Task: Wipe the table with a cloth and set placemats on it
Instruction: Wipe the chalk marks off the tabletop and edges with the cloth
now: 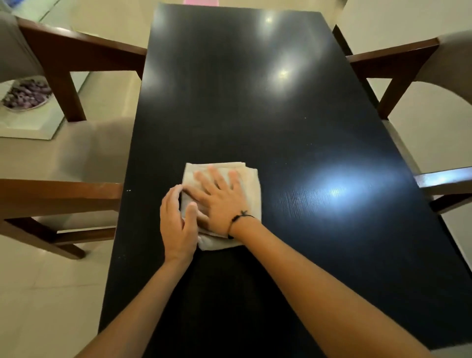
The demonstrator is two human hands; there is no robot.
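A folded beige cloth (251, 189) lies on the glossy black table (255, 102), left of its middle and toward the near end. My right hand (222, 199) lies flat on top of the cloth with fingers spread, a black cord bracelet on its wrist. My left hand (177, 219) rests at the cloth's left edge, fingers bent along that edge and thumb lying on the cloth beside the right hand. No placemat shows on the table.
Wooden chairs with beige seats stand along both long sides: two on the left (76, 158), two on the right (419, 66). A pink thing (200, 2) peeks over the table's far end. A bowl of purple pieces (26, 94) sits at the far left.
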